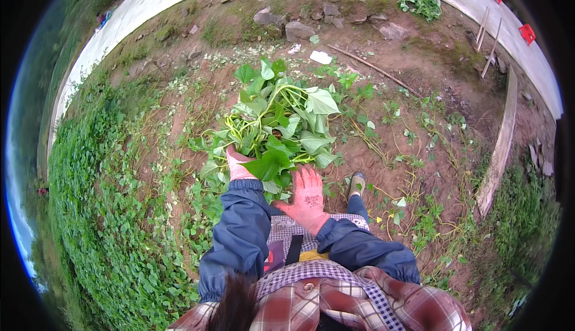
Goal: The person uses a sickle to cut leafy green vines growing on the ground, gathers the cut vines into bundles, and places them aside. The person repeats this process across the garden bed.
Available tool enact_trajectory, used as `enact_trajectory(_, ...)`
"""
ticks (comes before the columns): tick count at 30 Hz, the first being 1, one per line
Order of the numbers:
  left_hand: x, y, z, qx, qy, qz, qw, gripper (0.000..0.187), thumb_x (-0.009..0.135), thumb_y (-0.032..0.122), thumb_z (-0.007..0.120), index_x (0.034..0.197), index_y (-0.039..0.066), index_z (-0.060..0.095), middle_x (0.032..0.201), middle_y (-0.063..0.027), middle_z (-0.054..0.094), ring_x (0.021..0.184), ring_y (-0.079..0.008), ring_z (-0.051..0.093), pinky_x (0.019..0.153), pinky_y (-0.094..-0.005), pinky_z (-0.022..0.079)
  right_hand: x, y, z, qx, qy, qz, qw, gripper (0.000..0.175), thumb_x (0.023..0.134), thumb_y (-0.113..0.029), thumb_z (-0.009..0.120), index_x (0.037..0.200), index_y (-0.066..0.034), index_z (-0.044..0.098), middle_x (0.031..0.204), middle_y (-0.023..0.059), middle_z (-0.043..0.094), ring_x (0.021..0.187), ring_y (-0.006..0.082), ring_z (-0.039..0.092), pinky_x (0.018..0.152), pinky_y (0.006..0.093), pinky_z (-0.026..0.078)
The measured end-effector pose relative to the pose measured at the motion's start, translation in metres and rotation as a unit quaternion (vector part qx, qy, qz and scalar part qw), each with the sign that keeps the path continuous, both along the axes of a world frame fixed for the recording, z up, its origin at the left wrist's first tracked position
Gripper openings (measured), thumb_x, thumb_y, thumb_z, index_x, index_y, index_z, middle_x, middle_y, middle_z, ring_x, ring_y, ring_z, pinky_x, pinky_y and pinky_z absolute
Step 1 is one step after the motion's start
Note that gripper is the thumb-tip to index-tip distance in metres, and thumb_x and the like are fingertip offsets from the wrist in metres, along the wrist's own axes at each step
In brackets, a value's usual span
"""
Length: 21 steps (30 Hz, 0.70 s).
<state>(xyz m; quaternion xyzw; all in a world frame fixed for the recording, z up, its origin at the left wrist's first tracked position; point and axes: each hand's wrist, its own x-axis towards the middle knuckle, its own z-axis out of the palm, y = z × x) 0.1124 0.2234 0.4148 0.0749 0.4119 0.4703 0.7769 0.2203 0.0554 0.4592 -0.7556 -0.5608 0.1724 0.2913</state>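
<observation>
A large bunch of leafy green vines point(287, 124), with heart-shaped leaves and pale stems, lies in front of me. My left hand point(240, 164), in a pink work glove, is at the bunch's lower left edge; leaves hide its fingers. Just below the bunch, my right hand point(307, 196) is in a matching glove that bears writing. Its back faces up, its fingers are spread and their tips are close to the lowest leaves. Navy sleeve covers reach both wrists, and a checked apron point(283, 225) covers my lap.
Dense low vines point(112, 205) grow at the left. Cut vines trail over the reddish soil at the right. Beyond lie a long stick point(373, 68), a white scrap point(320, 57) and rocks point(298, 31). A wooden plank point(499, 151) and a leaf pile point(420, 3) lie farther right.
</observation>
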Motion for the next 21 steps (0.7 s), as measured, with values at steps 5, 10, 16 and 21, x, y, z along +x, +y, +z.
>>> enact_trajectory(5,0.000,-0.007,0.001,-0.110,-0.032,-0.003,0.993,0.060,0.088,0.052,0.031,0.124,0.010,0.053,0.120,-0.0139,0.057,0.106,-0.0373,0.056,0.090,-0.0552,0.045,0.014,0.016,-0.023,-0.044,-0.035,-0.048,0.997,0.068,0.057,-0.027,0.078,0.111,0.0002,0.048,0.111,0.0177,0.051,0.108,0.0358,0.047,0.096,0.0463,0.033)
enact_trajectory(10,0.000,-0.007,-0.010,-0.101,-0.048,0.012,0.994,0.054,0.089,0.048,0.035,0.122,0.010,0.054,0.118,-0.0132,0.058,0.099,-0.0364,0.059,0.085,-0.0537,0.049,0.049,0.003,-0.023,-0.026,0.100,-0.093,0.990,0.051,0.063,-0.018,0.071,0.111,-0.0102,0.055,0.083,0.0083,0.061,0.076,0.0265,0.059,0.068,0.0406,0.043)
enact_trajectory(16,-0.003,-0.012,0.001,0.023,0.060,-0.012,0.998,0.056,0.076,0.033,0.064,0.124,0.007,0.049,0.115,-0.0130,0.057,0.097,-0.0319,0.060,0.084,-0.0452,0.050,0.057,0.014,-0.021,-0.109,-0.106,0.046,0.987,0.044,0.065,-0.025,0.069,0.108,-0.0142,0.062,0.088,0.0108,0.058,0.084,0.0279,0.058,0.074,0.0420,0.043)
enact_trajectory(21,-0.017,-0.013,0.013,0.257,0.641,-0.162,0.705,0.096,0.044,0.029,0.087,0.126,0.002,0.044,0.115,-0.0140,0.054,0.102,-0.0321,0.056,0.090,-0.0377,0.045,0.050,0.010,-0.016,0.007,0.146,0.107,0.983,0.031,0.071,-0.024,0.067,0.095,-0.0059,0.064,0.086,0.0100,0.061,0.079,0.0257,0.058,0.072,0.0359,0.046)
